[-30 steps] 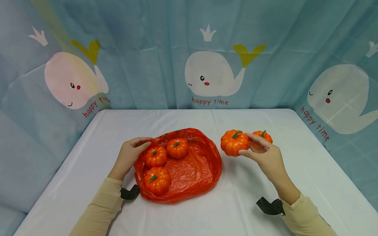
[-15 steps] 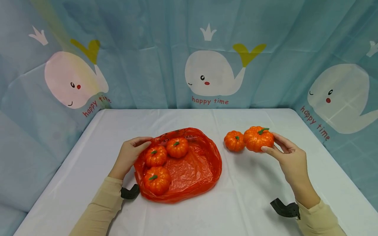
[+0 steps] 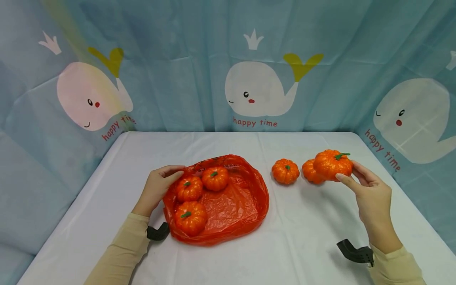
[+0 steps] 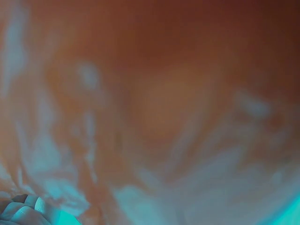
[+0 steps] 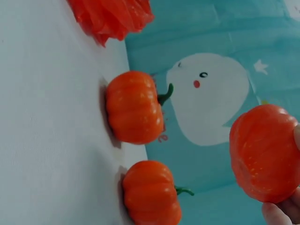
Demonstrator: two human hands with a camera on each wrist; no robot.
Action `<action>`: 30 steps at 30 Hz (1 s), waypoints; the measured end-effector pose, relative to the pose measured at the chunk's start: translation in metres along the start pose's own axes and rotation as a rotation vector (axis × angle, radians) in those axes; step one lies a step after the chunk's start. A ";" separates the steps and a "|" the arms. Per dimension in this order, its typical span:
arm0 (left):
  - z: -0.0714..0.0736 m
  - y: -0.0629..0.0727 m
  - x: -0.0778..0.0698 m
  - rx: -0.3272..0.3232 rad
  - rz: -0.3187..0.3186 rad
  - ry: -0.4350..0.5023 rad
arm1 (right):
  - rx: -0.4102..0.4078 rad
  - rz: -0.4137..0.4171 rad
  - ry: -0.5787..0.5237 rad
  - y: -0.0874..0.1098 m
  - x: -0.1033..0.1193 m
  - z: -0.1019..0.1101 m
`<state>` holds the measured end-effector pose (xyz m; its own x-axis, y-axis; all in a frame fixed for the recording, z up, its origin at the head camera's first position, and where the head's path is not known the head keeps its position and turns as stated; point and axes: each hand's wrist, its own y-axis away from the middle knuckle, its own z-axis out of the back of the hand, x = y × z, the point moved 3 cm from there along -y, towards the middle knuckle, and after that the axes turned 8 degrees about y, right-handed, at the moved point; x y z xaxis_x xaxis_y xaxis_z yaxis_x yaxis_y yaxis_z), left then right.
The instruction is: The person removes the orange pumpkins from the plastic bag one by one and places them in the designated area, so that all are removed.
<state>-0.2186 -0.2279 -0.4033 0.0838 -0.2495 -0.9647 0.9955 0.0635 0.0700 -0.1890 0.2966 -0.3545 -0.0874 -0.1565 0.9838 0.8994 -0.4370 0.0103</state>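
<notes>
My right hand (image 3: 374, 194) pinches a small orange toy pumpkin (image 3: 329, 164) with a green stem and holds it above the table; the right wrist view shows this pumpkin (image 5: 265, 152) apart from the tabletop. Below and to its left, two more pumpkins stand on the table, one (image 3: 285, 171) nearer the bag and one (image 3: 310, 171) partly covered by the held one. At the left, my left hand (image 3: 156, 186) grips the rim of an open red plastic bag (image 3: 231, 209). Inside, along its left side, lie three pumpkins (image 3: 190, 217). Blurred bag plastic (image 4: 154, 117) fills the left wrist view.
A white cloth covers the table (image 3: 285, 245). Behind it and on both sides hangs a blue curtain (image 3: 199, 79) printed with whales. Each wrist carries a black bracket (image 3: 354, 251) that sticks out over the table.
My right hand has moved to the right with its pumpkin, away from the bag. The table pumpkin nearer the bag, hidden at first, now shows. My left hand stays at the rim.
</notes>
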 end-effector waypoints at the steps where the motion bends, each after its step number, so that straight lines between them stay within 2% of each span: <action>1: 0.000 0.000 0.000 0.000 0.000 0.001 | -0.015 -0.015 -0.005 -0.001 -0.001 0.002; 5: 0.000 0.000 -0.001 0.004 0.001 0.003 | -0.059 -0.071 -0.004 -0.006 -0.004 0.008; 12: 0.002 0.001 -0.001 0.001 0.004 -0.004 | -0.103 -0.077 -0.132 -0.014 -0.008 0.018; 18: 0.000 -0.001 -0.001 0.008 0.002 0.006 | -0.141 -0.164 -0.129 -0.021 -0.017 0.028; 24: 0.000 -0.001 -0.001 0.008 -0.004 -0.002 | -0.173 -0.208 -0.164 -0.033 -0.027 0.032; 30: 0.001 -0.001 0.000 0.006 -0.003 -0.006 | -0.171 -0.290 -0.147 -0.050 -0.038 0.035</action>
<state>-0.2199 -0.2289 -0.4030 0.0815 -0.2558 -0.9633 0.9960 0.0566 0.0692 -0.2153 0.3558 -0.3857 -0.2544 0.1194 0.9597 0.7608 -0.5880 0.2748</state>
